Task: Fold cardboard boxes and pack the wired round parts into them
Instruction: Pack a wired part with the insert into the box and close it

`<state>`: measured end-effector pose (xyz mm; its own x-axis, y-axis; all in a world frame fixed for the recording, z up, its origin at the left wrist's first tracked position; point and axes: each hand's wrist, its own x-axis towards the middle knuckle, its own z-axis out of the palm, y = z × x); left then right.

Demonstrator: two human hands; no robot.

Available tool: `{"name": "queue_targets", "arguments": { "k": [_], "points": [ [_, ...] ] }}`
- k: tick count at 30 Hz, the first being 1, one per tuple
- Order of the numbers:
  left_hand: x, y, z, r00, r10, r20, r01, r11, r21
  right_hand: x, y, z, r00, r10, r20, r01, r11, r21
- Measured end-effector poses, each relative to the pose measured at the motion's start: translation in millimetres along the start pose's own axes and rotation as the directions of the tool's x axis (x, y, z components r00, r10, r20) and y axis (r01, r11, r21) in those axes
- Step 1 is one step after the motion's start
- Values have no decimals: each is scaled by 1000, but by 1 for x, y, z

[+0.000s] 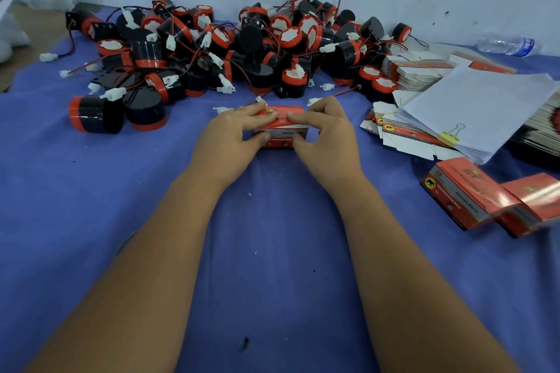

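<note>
Box: a small red box (pixel 280 127) sits on the blue-covered bench (pixel 272 251), straight ahead of the person and between both hands.
Long axis: it runs left to right across the view, so each short end faces one hand.
Left hand: the left hand (pixel 233 133) grips the left end, fingers over the top, thumb on the near face.
Right hand: the right hand (pixel 325 133) grips the right end the same way, fingers curled on top.
Nearer hand: neither; both sit equally close, one at each end.
Round parts: the pile of wired round parts (pixel 230 51) lies just beyond the box, toward the wall.
Flat boxes: unfolded boxes (pixel 409 136) lie to the right, near the right hand.
Packed boxes: folded boxes (pixel 472 194) rest further right, nearer the person.
Likely step: closing the box, judging by fingers pressing its top.
</note>
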<state>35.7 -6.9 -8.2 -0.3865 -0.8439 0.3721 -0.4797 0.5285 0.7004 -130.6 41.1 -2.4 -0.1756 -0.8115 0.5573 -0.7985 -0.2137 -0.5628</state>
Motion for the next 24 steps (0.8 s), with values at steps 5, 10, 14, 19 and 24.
{"name": "queue_targets", "arguments": {
  "k": [5,10,14,19,24],
  "points": [
    [-1,-1,1,999,31,-25,-30,999,28,0,1,2,999,40,36,-40,999,-13],
    [2,1,2,999,16,-32,-14,998,55,-3,-2,4,996,82,32,-80,995,-56],
    [-3,7,7,997,-54,-56,51,997,-61,-10,-12,3,997,46,63,-37,990,-138],
    [-3,21,10,992,-111,54,124,898,-423,-20,-27,-6,970,-141,-198,77,951,-301],
    [-2,25,20,993,-72,97,99,942,-322,-28,-27,-12,995,35,-94,-50,985,-167]
  ]
}}
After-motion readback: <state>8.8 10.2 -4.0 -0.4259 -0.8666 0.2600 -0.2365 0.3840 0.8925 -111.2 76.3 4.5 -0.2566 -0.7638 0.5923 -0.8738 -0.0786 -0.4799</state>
